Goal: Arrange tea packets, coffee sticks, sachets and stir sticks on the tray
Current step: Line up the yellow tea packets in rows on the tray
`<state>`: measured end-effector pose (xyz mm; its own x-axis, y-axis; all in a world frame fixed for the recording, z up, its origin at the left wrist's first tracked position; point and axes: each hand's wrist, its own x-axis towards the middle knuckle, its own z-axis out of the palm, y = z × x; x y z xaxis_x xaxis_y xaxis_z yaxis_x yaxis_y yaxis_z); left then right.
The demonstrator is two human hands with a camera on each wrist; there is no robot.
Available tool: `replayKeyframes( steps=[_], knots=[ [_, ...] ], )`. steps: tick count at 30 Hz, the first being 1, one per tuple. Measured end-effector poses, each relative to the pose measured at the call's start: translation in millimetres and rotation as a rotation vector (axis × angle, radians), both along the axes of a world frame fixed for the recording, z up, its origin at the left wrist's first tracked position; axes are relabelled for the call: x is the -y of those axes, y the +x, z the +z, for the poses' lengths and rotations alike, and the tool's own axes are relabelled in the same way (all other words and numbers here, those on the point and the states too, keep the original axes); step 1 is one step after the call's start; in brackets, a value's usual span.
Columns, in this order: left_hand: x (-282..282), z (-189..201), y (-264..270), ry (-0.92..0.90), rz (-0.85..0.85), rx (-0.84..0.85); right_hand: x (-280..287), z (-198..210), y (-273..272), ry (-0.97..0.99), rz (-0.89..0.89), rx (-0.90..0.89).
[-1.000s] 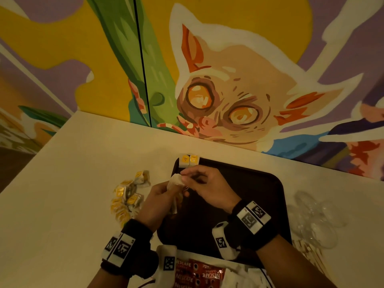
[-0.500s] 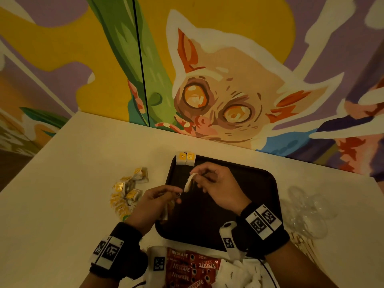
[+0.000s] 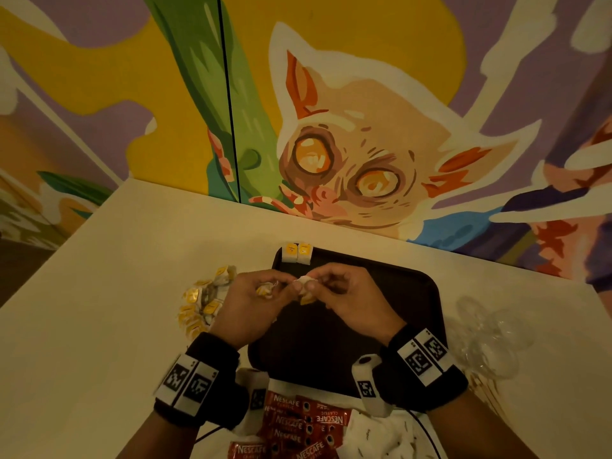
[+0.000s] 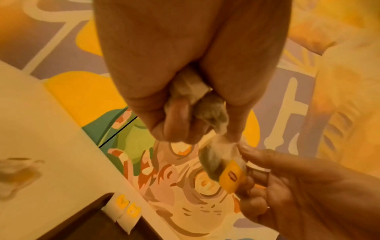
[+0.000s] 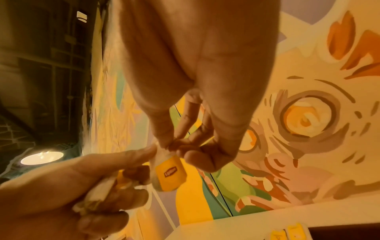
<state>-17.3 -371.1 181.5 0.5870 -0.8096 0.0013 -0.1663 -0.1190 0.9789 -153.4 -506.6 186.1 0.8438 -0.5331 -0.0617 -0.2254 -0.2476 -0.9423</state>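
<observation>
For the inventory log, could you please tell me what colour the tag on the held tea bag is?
Yellow, with a small dark red logo; the tag shows best in the right wrist view.

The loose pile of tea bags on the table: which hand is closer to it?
Left. The left hand hovers right beside the pile of tea bags; the right hand is farther off, above the tray.

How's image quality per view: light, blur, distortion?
Head: dim, warm cast, sharp; wide-angle bends the table edge. Left wrist: left hand soft, table and wall blurred, strong yellow tint. Right wrist: tea bag tag legible, ceiling lamp blown out, left side dark.
</observation>
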Motion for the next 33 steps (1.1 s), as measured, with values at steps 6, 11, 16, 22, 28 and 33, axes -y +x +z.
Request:
replayKeyframes(
  steps=[6,11,16,22,28,33],
  knots=[
    [3.6,0.0,-1.9,-0.066,0.033,-0.015,-11.0,-6.6,-4.9,0.102,-0.002,0.002],
    [3.6,-0.9,-4.0,-0.090,0.100,0.023,-15.8,-13.5,-7.0,0.121,-0.132,0.055],
    [4.2,-3.3,-4.5,-0.069,0.143,0.029,-19.5,-11.8,-9.1,0.251,-0.271,0.163],
    [3.5,-6.3,-8.3,-0.075,0.090,0.004,-26.9,-7.9,-10.8,0.307,-0.288,0.217],
    [4.1,-0.4,-13.6,-0.108,0.025,-0.015,-32.5,-5.0,-7.8,0.203,-0.304,0.209],
    [3.6,-1.6,-13.2,-0.101,0.001,-0.052,-34.2,-5.7,-7.3,0.261,-0.359,0.259]
  ],
)
